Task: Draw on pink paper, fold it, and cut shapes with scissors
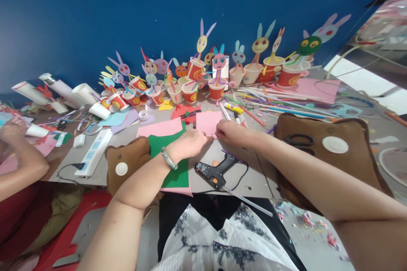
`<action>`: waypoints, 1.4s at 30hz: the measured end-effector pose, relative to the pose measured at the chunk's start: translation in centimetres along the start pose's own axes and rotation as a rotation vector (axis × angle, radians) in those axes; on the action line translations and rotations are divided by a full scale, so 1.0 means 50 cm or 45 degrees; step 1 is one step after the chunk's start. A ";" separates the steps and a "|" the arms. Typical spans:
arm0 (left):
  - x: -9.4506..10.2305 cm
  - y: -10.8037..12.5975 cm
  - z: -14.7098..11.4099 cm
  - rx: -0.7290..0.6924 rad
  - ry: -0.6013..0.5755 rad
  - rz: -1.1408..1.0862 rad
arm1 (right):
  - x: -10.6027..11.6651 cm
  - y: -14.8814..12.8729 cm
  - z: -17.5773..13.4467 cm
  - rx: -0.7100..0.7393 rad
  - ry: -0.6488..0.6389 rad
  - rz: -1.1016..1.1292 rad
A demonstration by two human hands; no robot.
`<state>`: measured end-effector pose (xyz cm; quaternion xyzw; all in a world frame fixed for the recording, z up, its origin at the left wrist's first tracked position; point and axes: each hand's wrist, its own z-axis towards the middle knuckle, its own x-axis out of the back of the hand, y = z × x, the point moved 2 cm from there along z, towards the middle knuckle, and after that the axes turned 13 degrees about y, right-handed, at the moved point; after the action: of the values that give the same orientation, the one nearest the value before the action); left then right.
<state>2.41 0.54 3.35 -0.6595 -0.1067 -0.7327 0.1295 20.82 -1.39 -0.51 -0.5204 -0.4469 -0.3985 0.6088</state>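
Note:
A small square of pink paper (208, 122) is at the middle of the table, in front of me. My left hand (190, 145), with a bangle at its wrist, is closed at the paper's lower left edge. At the lower right edge my right hand (234, 132) is closed too, fingers pinched together. Between the fingertips a tiny pink bit shows, too small to make out. Just below my hands a black glue gun (219, 171) lies with a clear glue stick in its back. Beneath my left forearm is a green sheet (176, 175) over pink paper.
Brown plush pouches (324, 139) flank my arms, scissors (300, 140) on the right one. Several cups with paper rabbit heads (219, 87) line the wall. Pipe cleaners (286, 103) lie back right. A power strip (93, 152) and another person's arm (22, 154) are at left.

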 end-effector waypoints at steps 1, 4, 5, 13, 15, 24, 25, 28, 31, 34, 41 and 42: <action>-0.002 0.004 -0.002 0.005 -0.024 -0.001 | 0.000 0.000 0.000 0.003 0.005 0.007; -0.007 0.007 -0.005 0.029 -0.058 -0.032 | 0.004 -0.002 -0.001 0.015 0.022 0.030; -0.008 0.005 -0.003 0.032 -0.054 -0.059 | 0.008 -0.002 0.000 0.024 0.032 0.046; -0.019 -0.044 0.018 0.269 0.178 -0.157 | 0.036 0.024 0.011 -0.144 0.532 0.272; -0.022 -0.047 0.018 0.257 0.171 -0.147 | 0.034 0.029 0.012 -0.166 0.588 0.331; -0.040 -0.053 0.022 0.361 0.157 -0.316 | 0.020 0.028 0.013 -0.122 0.657 0.418; -0.040 -0.056 0.023 0.389 0.171 -0.369 | 0.020 0.029 0.014 -0.125 0.683 0.438; -0.038 -0.070 0.025 0.521 0.269 -0.553 | 0.024 0.032 0.013 -0.136 0.805 0.522; -0.033 -0.085 0.030 0.663 0.438 -0.810 | 0.031 0.032 0.011 -0.157 0.974 0.643; -0.031 -0.094 0.035 0.799 0.609 -1.135 | 0.038 0.030 0.008 -0.181 1.109 0.795; -0.036 -0.080 0.039 0.955 0.696 -1.835 | 0.041 0.020 0.006 -0.247 1.195 0.948; -0.036 -0.075 0.040 0.957 0.679 -1.899 | 0.040 0.015 0.005 -0.229 1.147 0.941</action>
<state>3.21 4.82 1.84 -0.1382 -0.7105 -0.6726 -0.1540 22.08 -1.07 1.23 -0.4708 0.1023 -0.3781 0.7905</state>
